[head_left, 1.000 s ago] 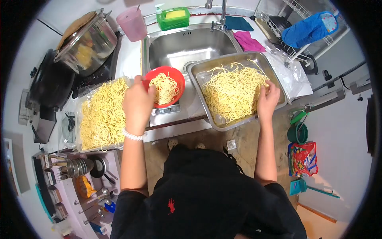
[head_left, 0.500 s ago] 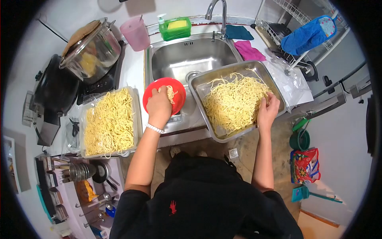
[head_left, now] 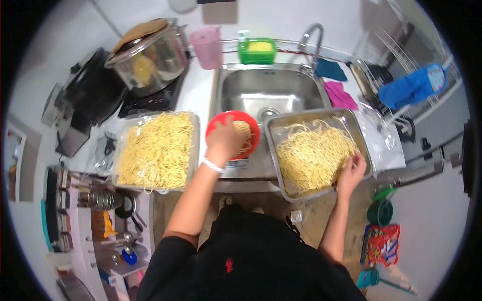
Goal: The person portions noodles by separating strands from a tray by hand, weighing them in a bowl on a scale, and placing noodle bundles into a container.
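My left hand point(head_left: 226, 140), with a white coiled band at the wrist, is over a red bowl point(head_left: 215, 121) left of centre. Its fingers look spread, though slightly blurred, and touch a small portion of yellow noodles point(head_left: 243, 129) in the bowl. Under the bowl, the edge of what looks like a scale point(head_left: 237, 163) shows. My right hand point(head_left: 352, 173) rests open at the right side of a noodle heap point(head_left: 314, 155) in a rectangular metal tray point(head_left: 286, 194). Its fingertips touch the noodles; the thumb side is partly hidden.
A clear plastic container point(head_left: 196, 145) full of noodles stands on the left. Behind are a steel pot point(head_left: 165, 60), a pink pitcher point(head_left: 207, 50), a green soap caddy point(head_left: 257, 56), the sink point(head_left: 236, 90) and faucet point(head_left: 315, 45). A plastic bag point(head_left: 384, 138) lies right of the tray.
The whole view has shifted, so the counter appears further right and lower. My left hand's fingers have spread over the noodles in the bowl. My right hand stays at the tray's noodle heap.
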`<state>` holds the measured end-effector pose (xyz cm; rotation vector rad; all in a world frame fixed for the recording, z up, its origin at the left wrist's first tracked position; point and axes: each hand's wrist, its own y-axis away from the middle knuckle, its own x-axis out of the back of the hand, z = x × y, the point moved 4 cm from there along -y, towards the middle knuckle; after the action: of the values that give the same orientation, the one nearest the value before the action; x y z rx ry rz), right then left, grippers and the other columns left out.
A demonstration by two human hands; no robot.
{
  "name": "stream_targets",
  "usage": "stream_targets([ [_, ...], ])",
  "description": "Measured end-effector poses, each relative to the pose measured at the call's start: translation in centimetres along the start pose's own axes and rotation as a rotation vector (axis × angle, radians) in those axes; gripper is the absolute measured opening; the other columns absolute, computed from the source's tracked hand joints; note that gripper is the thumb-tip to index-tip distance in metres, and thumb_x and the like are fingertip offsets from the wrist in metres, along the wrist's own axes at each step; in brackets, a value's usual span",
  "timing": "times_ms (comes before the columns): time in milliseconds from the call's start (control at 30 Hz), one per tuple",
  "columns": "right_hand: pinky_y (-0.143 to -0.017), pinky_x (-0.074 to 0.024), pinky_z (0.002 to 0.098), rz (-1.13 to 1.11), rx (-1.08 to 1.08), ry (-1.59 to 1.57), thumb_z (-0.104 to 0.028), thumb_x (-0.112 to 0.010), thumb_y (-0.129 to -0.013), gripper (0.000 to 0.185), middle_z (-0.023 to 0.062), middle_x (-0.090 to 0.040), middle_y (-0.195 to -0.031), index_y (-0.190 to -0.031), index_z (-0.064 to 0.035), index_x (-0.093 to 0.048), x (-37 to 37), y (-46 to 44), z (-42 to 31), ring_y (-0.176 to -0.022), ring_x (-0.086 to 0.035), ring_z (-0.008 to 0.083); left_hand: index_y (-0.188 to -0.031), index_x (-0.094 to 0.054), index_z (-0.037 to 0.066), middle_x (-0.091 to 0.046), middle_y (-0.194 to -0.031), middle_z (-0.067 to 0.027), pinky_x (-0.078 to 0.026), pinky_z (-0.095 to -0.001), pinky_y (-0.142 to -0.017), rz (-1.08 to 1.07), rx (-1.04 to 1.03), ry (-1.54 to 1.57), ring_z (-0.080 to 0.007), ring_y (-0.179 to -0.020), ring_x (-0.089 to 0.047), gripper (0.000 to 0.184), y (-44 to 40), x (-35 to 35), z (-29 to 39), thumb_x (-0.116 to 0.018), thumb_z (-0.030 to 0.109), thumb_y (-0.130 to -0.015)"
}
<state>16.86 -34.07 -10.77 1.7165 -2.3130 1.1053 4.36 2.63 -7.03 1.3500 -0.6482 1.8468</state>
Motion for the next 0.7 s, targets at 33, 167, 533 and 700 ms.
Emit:
stream_targets([
  [33,-0.081,-0.0472,0.0361,-0.010,0.038,0.021,-0.006,-0.056,-0.090,0.029,0.0150,-0.055,-0.106,-0.118,0.0015,-0.057,0.0,0.0,0.4,-0.094,-0.057,0.0267,-0.137,-0.045,0.005,-0.053,-0.123,-0.0315,-0.055,-0.0468,-0.080,-0.011,-0.003,0.005,-0.0424,-0.104,-0.062,0.075,0.6,-0.2,0.6,-0.068,0.049,-0.080],
  [167,-0.082,-0.0480,0.0358,-0.035,-0.005,0.008,-0.005,-0.056,-0.092,0.028,0.0136,-0.055,-0.106,-0.119,0.0009,-0.057,0.0,0.1,0.9,-0.094,-0.057,0.0252,-0.127,-0.051,0.007,-0.054,-0.112,-0.0234,-0.052,-0.0514,-0.075,0.155,-0.155,-0.045,-0.0410,-0.086,-0.062,0.059,1.4,-2.3,1.0,-0.071,0.034,-0.078],
  [533,-0.086,-0.0455,0.0383,-0.018,0.002,0.003,-0.008,-0.056,-0.093,0.025,0.0138,-0.058,-0.105,-0.116,0.0004,-0.060,-0.1,-0.1,1.1,-0.095,-0.058,0.0273,-0.081,-0.067,0.003,-0.063,-0.085,-0.0195,-0.052,-0.0453,-0.066,0.294,-0.365,0.235,-0.0378,-0.078,-0.064,0.013,-0.8,-2.6,-1.3,-0.067,0.016,-0.080],
  [700,-0.086,-0.0451,0.0379,0.003,0.000,-0.035,-0.009,-0.055,-0.093,0.023,0.0140,-0.059,-0.105,-0.113,0.0014,-0.061,0.0,-0.1,1.3,-0.095,-0.058,0.0270,-0.089,-0.068,0.002,-0.070,-0.088,-0.0133,-0.054,-0.0336,-0.065,-0.048,-0.222,0.821,-0.0234,-0.074,-0.068,0.014,-1.8,2.0,-2.6,-0.055,0.002,-0.082],
])
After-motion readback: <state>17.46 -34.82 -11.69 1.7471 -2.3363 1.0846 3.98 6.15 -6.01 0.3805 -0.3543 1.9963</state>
